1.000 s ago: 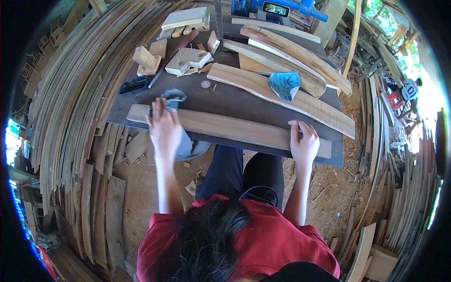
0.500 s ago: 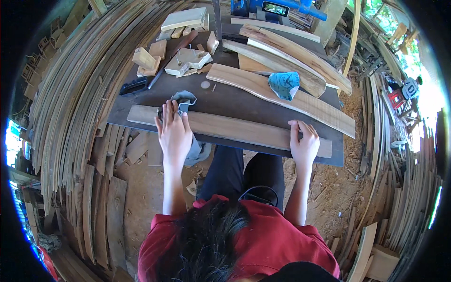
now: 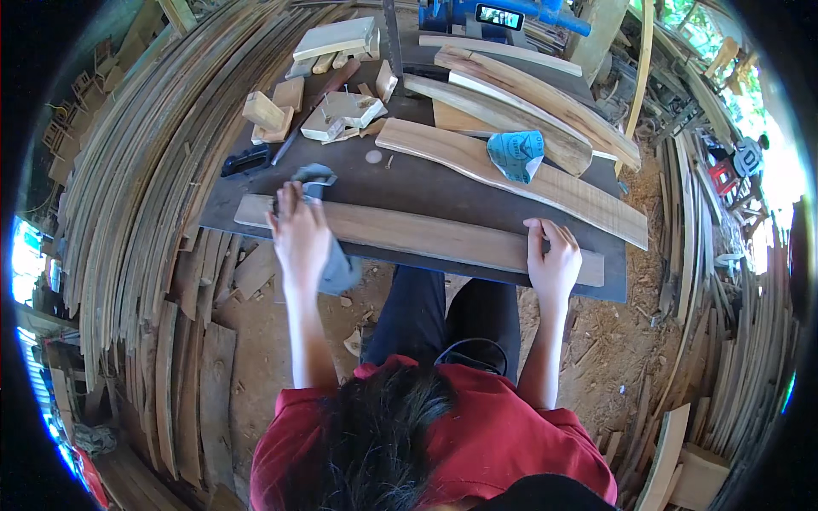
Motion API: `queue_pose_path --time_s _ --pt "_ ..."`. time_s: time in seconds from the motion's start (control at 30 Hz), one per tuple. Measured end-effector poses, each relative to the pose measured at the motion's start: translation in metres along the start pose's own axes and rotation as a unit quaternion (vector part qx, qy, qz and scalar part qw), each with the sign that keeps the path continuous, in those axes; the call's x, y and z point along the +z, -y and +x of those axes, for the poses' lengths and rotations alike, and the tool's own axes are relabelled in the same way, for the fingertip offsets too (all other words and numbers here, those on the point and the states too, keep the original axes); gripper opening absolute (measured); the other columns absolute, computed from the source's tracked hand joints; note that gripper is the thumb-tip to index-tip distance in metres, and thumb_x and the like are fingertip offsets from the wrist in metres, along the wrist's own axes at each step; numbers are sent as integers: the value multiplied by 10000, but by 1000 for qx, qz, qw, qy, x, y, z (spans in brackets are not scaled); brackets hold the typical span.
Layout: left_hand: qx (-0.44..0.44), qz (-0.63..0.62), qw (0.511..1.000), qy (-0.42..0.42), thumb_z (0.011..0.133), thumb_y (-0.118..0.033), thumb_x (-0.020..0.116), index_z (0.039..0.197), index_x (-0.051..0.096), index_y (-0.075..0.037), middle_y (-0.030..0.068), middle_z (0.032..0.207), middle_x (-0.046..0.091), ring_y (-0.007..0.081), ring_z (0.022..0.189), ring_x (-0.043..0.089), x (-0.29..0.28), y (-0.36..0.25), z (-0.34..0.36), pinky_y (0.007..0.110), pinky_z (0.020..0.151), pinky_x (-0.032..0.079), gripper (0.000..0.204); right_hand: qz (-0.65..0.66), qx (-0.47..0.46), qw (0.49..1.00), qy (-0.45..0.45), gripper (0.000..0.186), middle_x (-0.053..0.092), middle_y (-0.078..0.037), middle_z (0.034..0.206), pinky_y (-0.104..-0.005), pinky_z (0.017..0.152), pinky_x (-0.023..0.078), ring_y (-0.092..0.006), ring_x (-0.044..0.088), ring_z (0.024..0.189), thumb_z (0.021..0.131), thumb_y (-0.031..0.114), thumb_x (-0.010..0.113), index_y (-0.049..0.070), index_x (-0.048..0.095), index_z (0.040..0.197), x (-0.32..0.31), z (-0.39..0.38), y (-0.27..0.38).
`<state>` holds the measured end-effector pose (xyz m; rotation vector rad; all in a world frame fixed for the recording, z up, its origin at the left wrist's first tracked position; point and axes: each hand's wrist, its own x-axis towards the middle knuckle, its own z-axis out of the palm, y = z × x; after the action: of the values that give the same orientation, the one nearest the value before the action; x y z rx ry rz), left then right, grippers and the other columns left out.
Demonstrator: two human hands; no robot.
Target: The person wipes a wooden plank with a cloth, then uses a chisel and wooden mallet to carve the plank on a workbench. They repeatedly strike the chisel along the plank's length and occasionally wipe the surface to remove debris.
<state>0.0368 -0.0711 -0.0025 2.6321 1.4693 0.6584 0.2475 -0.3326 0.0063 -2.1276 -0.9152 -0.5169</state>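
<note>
A long, slim wooden board lies along the near edge of the dark tabletop. Over its left end is my left hand, a little smeared by motion, holding a grey-blue cloth against the wood. Part of the cloth sticks out beyond the fingers and part hangs past the table edge. My right hand grips the board near its right end, thumb on the left and fingers curled. Behind it rests a wider curved plank, with a piece of blue sandpaper on top.
At the back are more curved planks, wooden blocks with nails, a small wooden block and a black-handled tool. Blue machinery stands beyond. Stacked wood strips line the left; a person is far right.
My left hand has slid a short way left along the board, and the cloth has moved with it. My right hand keeps its place on the board.
</note>
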Motion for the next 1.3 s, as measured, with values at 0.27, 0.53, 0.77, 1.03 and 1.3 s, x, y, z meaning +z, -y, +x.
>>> queue_pose_path --time_s 0.27,0.53,0.77,1.03,1.3 --pt "-33 29 999 22 969 -298 290 1372 345 -7 151 1432 343 252 1364 264 -9 7 4 519 1111 116 500 0 0 1000 3 116 661 -77 763 -351 650 478 -257 612 691 845 139 578 80 667 799 0 -1 -3" --pt "-93 50 994 0 965 -312 298 1353 372 3 181 1425 343 288 1352 280 -6 53 35 528 1099 153 505 -2 8 1000 9 113 662 -70 763 -354 657 479 -253 615 698 843 139 578 84 666 797 1 -1 0" --pt "49 -13 999 3 965 -269 305 1341 394 6 163 1407 378 263 1352 288 -2 -25 -24 499 1113 139 474 -1 2 1000 8 108 658 -71 753 -347 647 478 -251 613 691 838 132 583 82 667 793 0 -1 -3" --pt "-80 53 995 17 960 -301 308 1336 398 10 166 1409 375 282 1342 302 -7 57 38 526 1098 152 496 7 0 1000 6 108 657 -73 749 -346 643 479 -250 615 691 837 127 580 83 668 792 0 0 0" --pt "31 -19 999 35 982 -297 261 1339 380 29 191 1424 336 295 1357 263 -2 -20 -7 498 1119 122 498 -3 6 1000 7 103 655 -77 742 -349 641 479 -256 616 689 835 127 581 87 668 795 1 0 -2"
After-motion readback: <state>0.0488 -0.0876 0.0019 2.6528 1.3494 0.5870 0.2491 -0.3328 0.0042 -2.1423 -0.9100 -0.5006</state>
